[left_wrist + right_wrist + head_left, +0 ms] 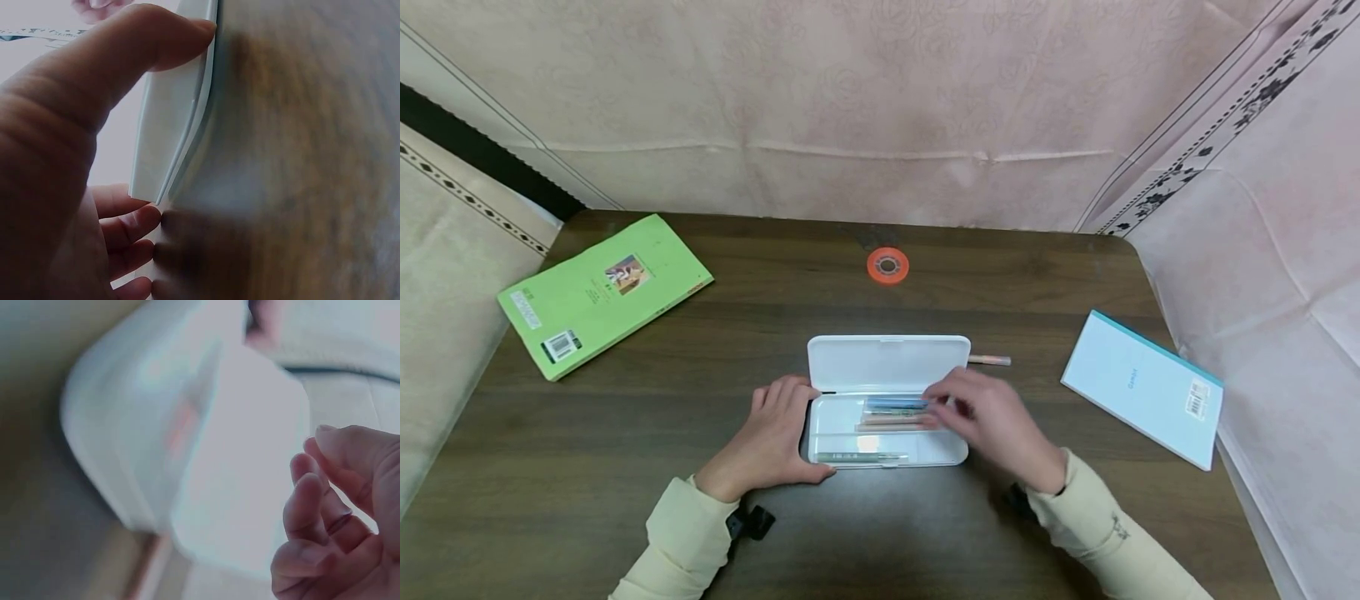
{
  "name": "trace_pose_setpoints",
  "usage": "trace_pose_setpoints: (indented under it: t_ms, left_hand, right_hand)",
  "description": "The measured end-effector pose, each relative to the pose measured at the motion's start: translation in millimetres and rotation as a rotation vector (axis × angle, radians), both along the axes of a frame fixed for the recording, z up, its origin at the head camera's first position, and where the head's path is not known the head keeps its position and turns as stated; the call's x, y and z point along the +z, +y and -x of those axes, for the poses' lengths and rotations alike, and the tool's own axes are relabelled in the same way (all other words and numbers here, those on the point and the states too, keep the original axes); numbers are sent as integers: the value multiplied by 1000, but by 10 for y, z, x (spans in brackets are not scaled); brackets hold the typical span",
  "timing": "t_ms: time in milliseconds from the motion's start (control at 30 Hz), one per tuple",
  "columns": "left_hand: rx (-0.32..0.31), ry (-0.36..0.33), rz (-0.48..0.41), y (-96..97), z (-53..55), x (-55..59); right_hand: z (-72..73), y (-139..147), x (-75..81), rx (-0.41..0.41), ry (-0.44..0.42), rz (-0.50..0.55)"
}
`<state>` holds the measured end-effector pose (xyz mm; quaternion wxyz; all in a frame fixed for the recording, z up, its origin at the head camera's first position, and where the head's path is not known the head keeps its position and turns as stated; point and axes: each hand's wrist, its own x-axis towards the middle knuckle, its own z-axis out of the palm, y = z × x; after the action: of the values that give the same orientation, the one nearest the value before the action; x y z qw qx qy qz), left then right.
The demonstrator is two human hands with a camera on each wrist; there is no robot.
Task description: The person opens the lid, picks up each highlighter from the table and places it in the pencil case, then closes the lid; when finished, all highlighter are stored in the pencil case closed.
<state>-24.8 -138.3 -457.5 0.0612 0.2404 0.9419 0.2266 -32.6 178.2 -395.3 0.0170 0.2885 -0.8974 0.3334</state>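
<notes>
A white pencil case (889, 363) lies with its lid folded back on the wooden table. Several pens (895, 404) are inside it, and a greenish pen (861, 457) lies along its front compartment. My left hand (778, 437) holds the case by its left end, the thumb at the front edge and the fingers round the back; the left wrist view shows the thumb pressing the case wall (169, 125). Over the right part of the case is my right hand (992, 412), fingers loosely bent. In the right wrist view nothing shows between those fingers (306, 506).
A green book (606, 292) lies at the back left, a light blue notebook (1142, 387) at the right. An orange-red disc (887, 266) is near the table's back edge. One more pen (990, 360) sticks out beside the lid. Pale cloth (865, 108) hangs behind the table.
</notes>
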Motion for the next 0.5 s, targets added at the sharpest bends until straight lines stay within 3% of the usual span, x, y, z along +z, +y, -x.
trace_pose_setpoints:
  t_ms: [200, 500]
  left_hand:
    - [-2, 17, -4, 2, -7, 15]
    - [-1, 17, -2, 3, -8, 6]
  right_hand:
    - [221, 384, 158, -194, 15, -37]
    - [484, 789, -153, -303, -40, -185]
